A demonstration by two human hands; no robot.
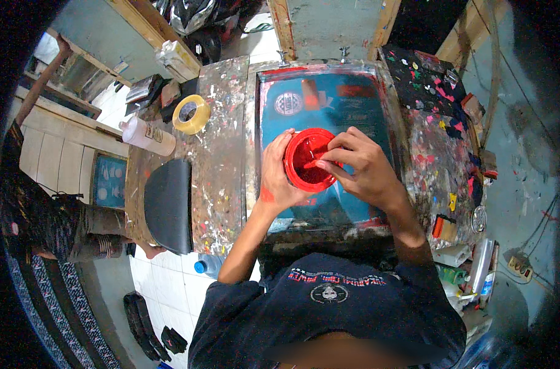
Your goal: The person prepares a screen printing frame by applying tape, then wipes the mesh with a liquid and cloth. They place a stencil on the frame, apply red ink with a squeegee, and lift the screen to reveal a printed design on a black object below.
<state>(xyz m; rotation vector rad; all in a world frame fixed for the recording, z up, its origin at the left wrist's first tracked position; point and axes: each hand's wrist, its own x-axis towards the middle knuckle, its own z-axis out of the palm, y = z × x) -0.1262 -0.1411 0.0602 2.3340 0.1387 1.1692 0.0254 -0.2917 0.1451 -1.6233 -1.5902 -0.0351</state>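
My left hand (277, 175) is wrapped round the side of an open red tub (309, 186) with thick red ink or paint inside. Over the tub's right rim, my right hand (369, 167) pinches a thin stick (313, 164) coated in the same red. The stick's lower end dips into the tub; its exact shape is hard to make out. Both hands and the tub are above a screen-printing frame (360, 132) with blue-green mesh, which bears printed designs and red smears. A red stain marks the base of my left hand.
A paint-spattered table (221, 154) surrounds the frame. On its left are a roll of yellowish tape (192, 115), a pale plastic bottle (148, 135) and a dark curved board (169, 207). A small squeegee-like block (444, 227) lies at the right. Another person (52, 215) is at the far left.
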